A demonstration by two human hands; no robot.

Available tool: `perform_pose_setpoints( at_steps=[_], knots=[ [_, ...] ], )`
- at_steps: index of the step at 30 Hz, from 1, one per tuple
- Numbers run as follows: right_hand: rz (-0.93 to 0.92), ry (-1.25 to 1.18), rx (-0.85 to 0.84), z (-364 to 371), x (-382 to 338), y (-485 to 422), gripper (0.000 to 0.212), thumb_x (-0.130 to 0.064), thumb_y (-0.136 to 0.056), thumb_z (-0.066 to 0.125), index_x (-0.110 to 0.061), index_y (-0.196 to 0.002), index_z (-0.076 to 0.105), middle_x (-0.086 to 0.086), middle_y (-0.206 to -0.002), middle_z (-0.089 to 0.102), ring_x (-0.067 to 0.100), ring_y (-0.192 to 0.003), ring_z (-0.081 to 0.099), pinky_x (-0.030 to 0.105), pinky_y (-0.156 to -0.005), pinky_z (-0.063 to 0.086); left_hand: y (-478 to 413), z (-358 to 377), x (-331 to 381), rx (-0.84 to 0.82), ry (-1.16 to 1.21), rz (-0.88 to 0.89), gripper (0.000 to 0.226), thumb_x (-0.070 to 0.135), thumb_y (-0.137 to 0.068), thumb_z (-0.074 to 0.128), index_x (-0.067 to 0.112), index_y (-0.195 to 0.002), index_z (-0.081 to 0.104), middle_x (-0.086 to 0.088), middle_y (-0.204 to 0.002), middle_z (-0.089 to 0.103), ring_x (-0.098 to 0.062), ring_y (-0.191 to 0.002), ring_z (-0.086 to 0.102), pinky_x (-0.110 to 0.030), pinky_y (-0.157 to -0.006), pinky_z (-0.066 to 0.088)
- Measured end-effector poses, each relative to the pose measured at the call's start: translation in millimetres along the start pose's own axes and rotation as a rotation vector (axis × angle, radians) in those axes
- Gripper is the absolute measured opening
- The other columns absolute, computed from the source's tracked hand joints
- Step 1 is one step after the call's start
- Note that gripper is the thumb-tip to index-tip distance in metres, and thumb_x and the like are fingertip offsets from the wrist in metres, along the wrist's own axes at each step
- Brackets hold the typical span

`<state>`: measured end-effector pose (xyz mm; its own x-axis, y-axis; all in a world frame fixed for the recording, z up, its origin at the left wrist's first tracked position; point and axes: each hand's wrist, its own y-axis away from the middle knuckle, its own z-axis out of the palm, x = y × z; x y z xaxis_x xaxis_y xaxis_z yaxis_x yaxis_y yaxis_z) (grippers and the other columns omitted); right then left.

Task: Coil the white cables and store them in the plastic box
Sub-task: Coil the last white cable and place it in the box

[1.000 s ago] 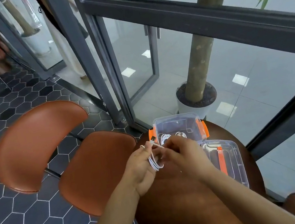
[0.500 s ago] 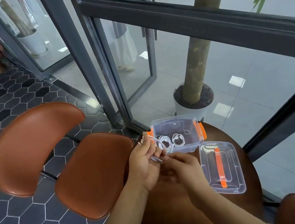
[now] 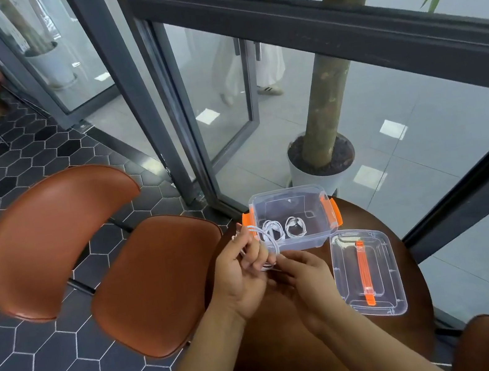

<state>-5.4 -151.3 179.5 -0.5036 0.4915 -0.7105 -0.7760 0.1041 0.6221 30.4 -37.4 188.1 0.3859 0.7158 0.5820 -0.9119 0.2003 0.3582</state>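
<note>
The white cable point(image 3: 262, 241) hangs in loops from the left hand point(image 3: 243, 277), whose fingers curl round the bundle just in front of the near-left corner of the plastic box point(image 3: 305, 241). The right hand point(image 3: 305, 276) pinches a strand at the loops' lower end. Two coiled cables point(image 3: 272, 229) already lie side by side inside the open box, so the job looks well along. What seems left: finish this coil, drop it in, and perhaps fit the clear lid point(image 3: 383, 259), which lies on the bench point(image 3: 281, 365) beside the box.

Bright window daylight (edges warped, blurred)
</note>
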Motion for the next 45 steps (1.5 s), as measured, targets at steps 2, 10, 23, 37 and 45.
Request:
perform_pose_setpoints(
  at_steps=[2,10,23,37,45],
  knots=[
    [0.023,0.011,-0.055,-4.3,-3.4,-0.8,0.018,0.000,-0.093,0.062,0.009,-0.108,0.065,0.026,-0.095,0.072,0.030,-0.083,0.069,0.037,-0.073,0.058,-0.2,-4.5,0.0,-0.033,0.010,-0.019,0.030,0.021,-0.091,0.051,0.016,-0.066,0.035,0.004,-0.043,0.025,-0.013,-0.044,0.027,-0.029,-0.058,0.038],
    [-0.087,0.075,-0.077,-9.4,-7.1,-8.5,0.015,-0.013,-0.092,0.068,0.001,-0.095,0.075,0.020,-0.085,0.071,0.032,-0.086,0.063,0.044,-0.085,0.050,7.8,-3.8,3.8,-0.104,0.032,-0.162,0.023,0.021,-0.092,0.047,0.010,-0.072,0.048,0.000,-0.044,0.032,-0.016,-0.046,0.036,-0.032,-0.063,0.043],
    [-0.175,0.057,-0.008,-32.4,-28.2,-9.9,0.014,-0.002,-0.079,0.080,-0.005,-0.090,0.071,0.019,-0.089,0.076,0.033,-0.087,0.071,0.047,-0.091,0.054,14.2,8.4,16.2,0.112,-0.681,-0.164,0.015,0.010,-0.101,0.053,0.006,-0.097,0.067,-0.017,-0.091,0.077,-0.032,-0.091,0.074,-0.042,-0.078,0.063],
    [-0.278,0.328,0.084,-58.5,-19.7,-16.2,0.007,-0.011,-0.088,0.074,-0.011,-0.083,0.079,0.013,-0.080,0.077,0.029,-0.072,0.072,0.042,-0.075,0.059,15.4,15.5,11.7,0.149,-0.604,-0.120,0.017,0.007,-0.101,0.053,-0.003,-0.108,0.065,-0.024,-0.101,0.075,-0.033,-0.095,0.075,-0.042,-0.080,0.063],
    [-0.296,0.424,-0.309,-59.5,-36.1,-11.7,0.007,0.001,-0.086,0.073,-0.003,-0.090,0.078,0.007,-0.070,0.071,0.006,-0.050,0.053,0.016,-0.047,0.040,17.6,17.8,18.5,0.132,-0.807,-0.262,0.014,0.003,-0.100,0.054,0.001,-0.098,0.068,-0.031,-0.103,0.072,-0.043,-0.096,0.072,-0.038,-0.068,0.064]
  ],
)
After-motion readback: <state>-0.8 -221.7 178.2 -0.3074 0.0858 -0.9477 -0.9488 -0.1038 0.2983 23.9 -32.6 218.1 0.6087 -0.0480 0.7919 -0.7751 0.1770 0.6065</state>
